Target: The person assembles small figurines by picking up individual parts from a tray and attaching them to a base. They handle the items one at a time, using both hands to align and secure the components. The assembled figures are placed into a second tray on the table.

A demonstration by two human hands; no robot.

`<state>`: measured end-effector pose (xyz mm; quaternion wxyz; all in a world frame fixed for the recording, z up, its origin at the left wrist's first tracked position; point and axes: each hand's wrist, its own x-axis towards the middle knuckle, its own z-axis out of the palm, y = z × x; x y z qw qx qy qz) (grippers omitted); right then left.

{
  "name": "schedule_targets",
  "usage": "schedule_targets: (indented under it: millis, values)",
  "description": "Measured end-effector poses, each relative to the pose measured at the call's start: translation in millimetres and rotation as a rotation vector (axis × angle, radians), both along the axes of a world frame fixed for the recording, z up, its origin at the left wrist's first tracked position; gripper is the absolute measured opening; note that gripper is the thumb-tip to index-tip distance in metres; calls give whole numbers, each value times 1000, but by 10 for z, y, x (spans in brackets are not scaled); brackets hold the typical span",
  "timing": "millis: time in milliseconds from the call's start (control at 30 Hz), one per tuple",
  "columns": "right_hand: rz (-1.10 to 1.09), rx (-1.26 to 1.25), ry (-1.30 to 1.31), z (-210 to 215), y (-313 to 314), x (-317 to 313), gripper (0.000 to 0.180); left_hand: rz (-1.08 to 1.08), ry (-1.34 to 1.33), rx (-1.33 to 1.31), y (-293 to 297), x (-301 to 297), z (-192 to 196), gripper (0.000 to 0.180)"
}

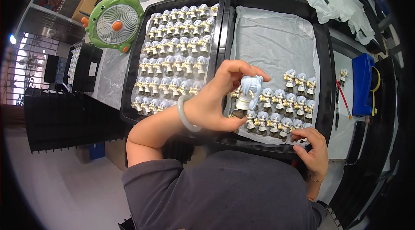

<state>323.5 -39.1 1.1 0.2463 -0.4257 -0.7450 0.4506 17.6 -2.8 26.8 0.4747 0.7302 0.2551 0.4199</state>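
Observation:
My left hand [212, 100], with a pale bangle at its wrist, grips a figurine [250, 92] between thumb and fingers. The figurine has pale blue hair, a white outfit and brown boots, and it is raised above the right tray [322, 100]. Fingers span its head end while the thumb lies by the boots. At that tray's near right corner, my right hand [312, 145] rests with curled fingers and thumb apart, close to the standing figurines [285, 126]. Several rows of them stand on white lining paper [272, 35] in the tray's near part.
The left tray [221, 18] holds many rows of similar figurines [173, 63]. A green fan [116, 25] stands beyond its left side. To the right are a single figurine [343, 76], a red brush [343, 99], a blue tape dispenser [363, 85] and a crumpled white bag [339, 5].

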Motion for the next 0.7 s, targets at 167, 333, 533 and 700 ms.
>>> schedule_targets:
  millis: [167,333,533,700]
  values:
    - [-6,-11,4,-8,-1,2,34,237,372,264,-59,-12,68,76]
    - [-17,-35,3,-13,-10,-3,35,439,551,425,-40,43,27,72]
    - [-12,-39,-9,-25,-8,13,34,489,667,476,-55,21,56,76]
    - [-10,-44,-11,-39,-2,10,34,498,676,475,-64,31,53,76]
